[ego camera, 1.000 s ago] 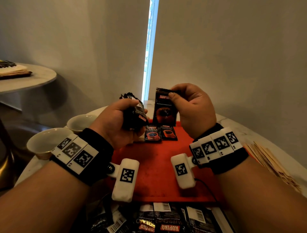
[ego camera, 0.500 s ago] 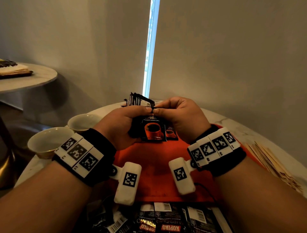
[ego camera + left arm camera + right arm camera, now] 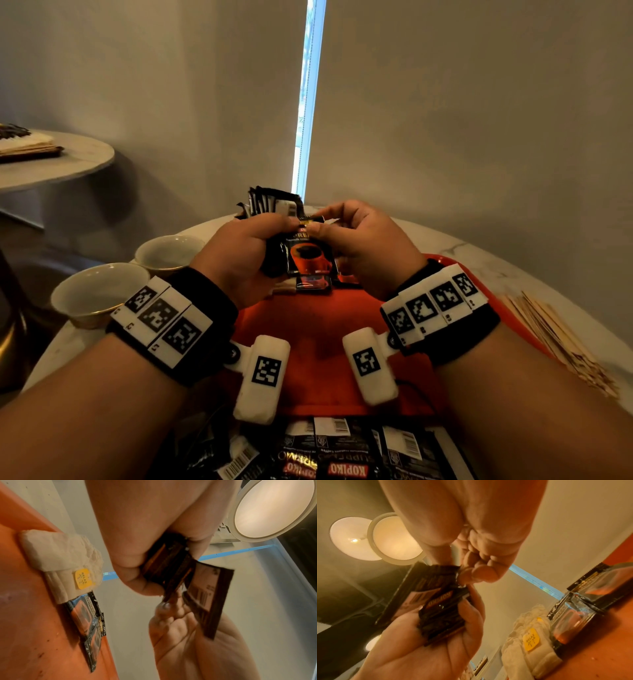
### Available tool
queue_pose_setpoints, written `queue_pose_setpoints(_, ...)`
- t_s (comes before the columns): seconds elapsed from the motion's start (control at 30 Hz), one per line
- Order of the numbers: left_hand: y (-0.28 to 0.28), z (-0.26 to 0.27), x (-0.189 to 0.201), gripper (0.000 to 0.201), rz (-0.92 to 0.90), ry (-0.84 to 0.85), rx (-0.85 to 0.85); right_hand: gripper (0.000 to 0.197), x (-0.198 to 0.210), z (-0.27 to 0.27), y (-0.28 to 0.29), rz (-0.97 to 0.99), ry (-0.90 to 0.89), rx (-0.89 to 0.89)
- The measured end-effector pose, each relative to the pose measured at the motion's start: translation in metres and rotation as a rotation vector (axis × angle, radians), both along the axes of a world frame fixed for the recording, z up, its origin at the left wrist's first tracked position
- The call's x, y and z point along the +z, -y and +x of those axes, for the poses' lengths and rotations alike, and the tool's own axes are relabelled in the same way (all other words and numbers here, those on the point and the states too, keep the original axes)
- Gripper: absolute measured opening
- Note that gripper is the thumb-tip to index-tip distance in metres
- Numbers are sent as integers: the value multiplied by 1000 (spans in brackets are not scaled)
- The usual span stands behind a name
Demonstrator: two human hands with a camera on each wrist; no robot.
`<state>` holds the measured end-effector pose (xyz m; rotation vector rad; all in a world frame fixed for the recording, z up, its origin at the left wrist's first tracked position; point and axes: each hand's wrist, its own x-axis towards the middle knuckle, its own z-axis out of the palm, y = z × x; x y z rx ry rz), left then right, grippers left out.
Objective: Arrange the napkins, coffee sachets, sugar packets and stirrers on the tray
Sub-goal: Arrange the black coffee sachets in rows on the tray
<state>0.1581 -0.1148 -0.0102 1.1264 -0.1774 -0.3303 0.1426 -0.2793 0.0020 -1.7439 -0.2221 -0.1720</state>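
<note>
A pale round worktop carried the red tray. Above the tray, the left hand clutched a bundle of coffee sachets; the right hand pinched the front sachet. A weak pull could have dragged neighbours loose onto the sachets on the tray.

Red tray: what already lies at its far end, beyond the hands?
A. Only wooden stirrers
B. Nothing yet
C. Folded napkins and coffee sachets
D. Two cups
C: the left wrist view shows folded napkins beside coffee sachets lying on the red tray.
</note>
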Motion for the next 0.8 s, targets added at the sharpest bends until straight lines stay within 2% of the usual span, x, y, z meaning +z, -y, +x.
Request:
queue_pose_setpoints(0.07, -2, 2, 2, 36, -49, 8, 42, 35, 1, 0, 6, 2, -146, 77)
queue_pose_setpoints(0.13, -4, 3, 3, 34, -64, 8, 65, 30, 1, -1, 10, 11, -231, 187)
queue_pose_setpoints(0.2, -4, 3, 3, 38, -64, 7, 84, 19, 2, -3, 11, 45, -252, 217)
queue_pose_setpoints(0.27, -4, 3, 3, 39, -62, 9, 83, 13, 1, -2, 11, 74, -247, 195)
queue_pose_setpoints(0.37, -3, 2, 4, 36, -69, 14, 64, 16, -1, 1, 12, 131, -261, 166)
queue_pose_setpoints(0.53, -2, 4, 2, 42, -56, 9, 53, 15, 1, 4, 16, 278, -266, 150)
queue_pose_setpoints(0.63, -5, 5, 2, 34, -66, 12, 61, 10, -2, 12, 25, 392, -226, 83)
queue_pose_setpoints(0.7, -7, 7, 1, 39, -86, -15, 62, 15, -8, 22, 36, 466, -205, 5)
queue_pose_setpoints(0.8, -8, 9, 0, 41, -93, -26, 53, 27, -22, 35, 55, 457, -261, -84)
